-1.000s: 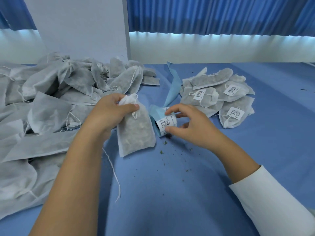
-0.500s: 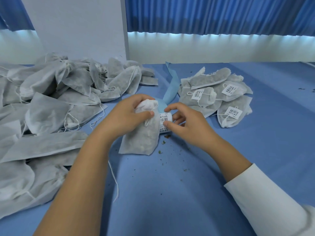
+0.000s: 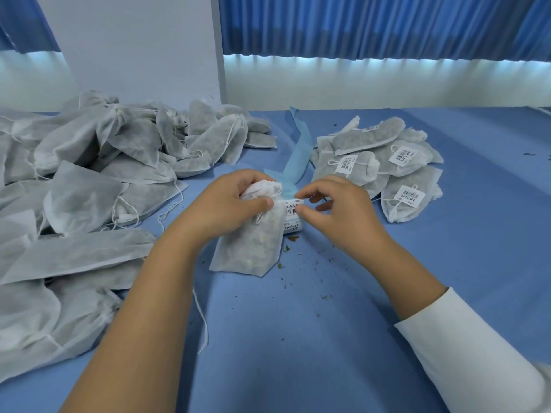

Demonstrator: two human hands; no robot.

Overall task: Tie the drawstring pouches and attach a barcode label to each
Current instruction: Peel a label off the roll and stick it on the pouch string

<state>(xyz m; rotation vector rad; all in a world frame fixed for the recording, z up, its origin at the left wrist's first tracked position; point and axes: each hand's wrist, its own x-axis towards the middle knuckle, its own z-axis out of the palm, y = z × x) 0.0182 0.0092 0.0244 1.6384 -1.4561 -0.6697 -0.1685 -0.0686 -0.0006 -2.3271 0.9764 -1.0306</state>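
Under left hand (image 3: pixel 226 204), pouch (image 3: pixel 250 251), neck away

White pouch (image 3: pixel 247 248), neck gathered, label roll (image 3: pixel 293 219) beside (half hidden)

I held one pouch (image 3: pixel 250 248); right of the single label roll (image 3: pixel 293 219) I counted three labelled pouches (image 3: pixel 399 211), and left of it a heap (image 3: pixel 89 180) too many to count.

This looks like a small packing workroom rather than a home. A long table (image 3: pixel 328 338) under blue cloth carries a big heap of filled grey pouches (image 3: pixel 89 180) on the left and a smaller pile of pouches with barcode stickers (image 3: pixel 384 171) on the right, with a roll of barcode labels (image 3: pixel 293 219) between them. Dried herb crumbs (image 3: pixel 293 238) dot the cloth. Blue curtains (image 3: pixel 372 25) and a plain white pillar (image 3: pixel 134 46) stand behind.
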